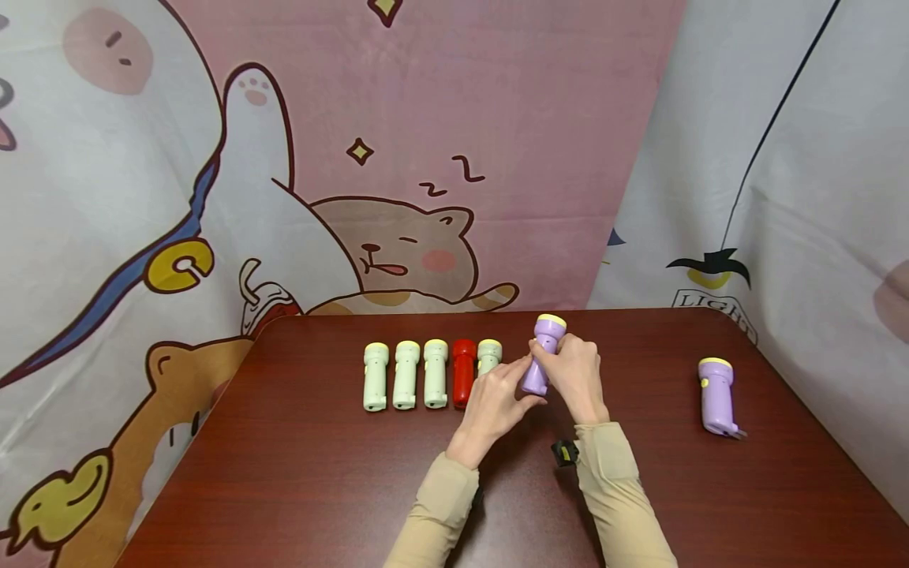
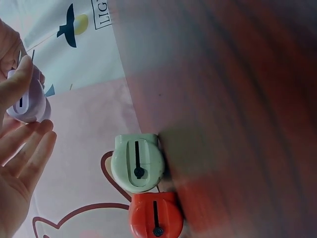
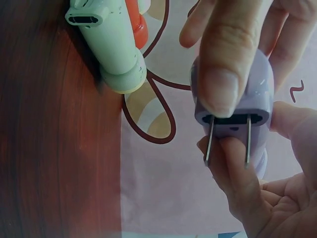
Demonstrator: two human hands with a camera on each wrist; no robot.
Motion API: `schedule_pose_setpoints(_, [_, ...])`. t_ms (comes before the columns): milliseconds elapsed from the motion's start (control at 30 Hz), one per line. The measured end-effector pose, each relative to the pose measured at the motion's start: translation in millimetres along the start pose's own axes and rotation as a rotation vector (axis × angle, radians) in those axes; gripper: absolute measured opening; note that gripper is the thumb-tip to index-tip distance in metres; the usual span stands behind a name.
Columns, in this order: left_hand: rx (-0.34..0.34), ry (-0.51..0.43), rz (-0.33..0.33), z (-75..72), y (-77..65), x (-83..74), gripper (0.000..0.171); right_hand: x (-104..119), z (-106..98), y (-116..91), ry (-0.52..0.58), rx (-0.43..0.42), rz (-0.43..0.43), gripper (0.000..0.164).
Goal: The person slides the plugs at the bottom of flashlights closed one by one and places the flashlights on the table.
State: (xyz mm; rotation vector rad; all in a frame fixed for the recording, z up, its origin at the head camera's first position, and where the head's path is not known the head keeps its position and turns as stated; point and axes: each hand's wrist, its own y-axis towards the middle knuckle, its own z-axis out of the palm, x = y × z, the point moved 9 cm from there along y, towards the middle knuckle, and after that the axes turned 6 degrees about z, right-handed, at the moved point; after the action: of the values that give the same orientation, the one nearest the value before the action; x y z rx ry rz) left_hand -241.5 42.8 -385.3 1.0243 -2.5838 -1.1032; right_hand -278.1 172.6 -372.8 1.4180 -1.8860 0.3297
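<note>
Both hands are at a purple flashlight (image 1: 545,339) with a yellow rim, tilted head-up above the table. My right hand (image 1: 577,369) grips its body, thumb along the near side. My left hand (image 1: 497,402) meets it from the left, with the thumb over the tail end and fingertips against the body. Two metal prongs (image 3: 248,136) stick out of the tail, seen in the right wrist view. Behind the left hand stand a pale green flashlight (image 1: 489,353), partly hidden, and a red flashlight (image 1: 464,371).
Several more pale green flashlights (image 1: 405,375) continue the row to the left on the brown table (image 1: 319,473). At the far right stands another purple flashlight (image 1: 717,398), with prongs out at its base. A cartoon-printed cloth (image 1: 540,142) hangs behind the table.
</note>
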Motion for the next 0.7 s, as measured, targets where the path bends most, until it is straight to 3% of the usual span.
schedule_pose_setpoints(700, [-0.033,0.009,-0.015,-5.3,0.9,-2.0,0.056,2.8,2.1,-0.5,0.002,0.020,0.023,0.047])
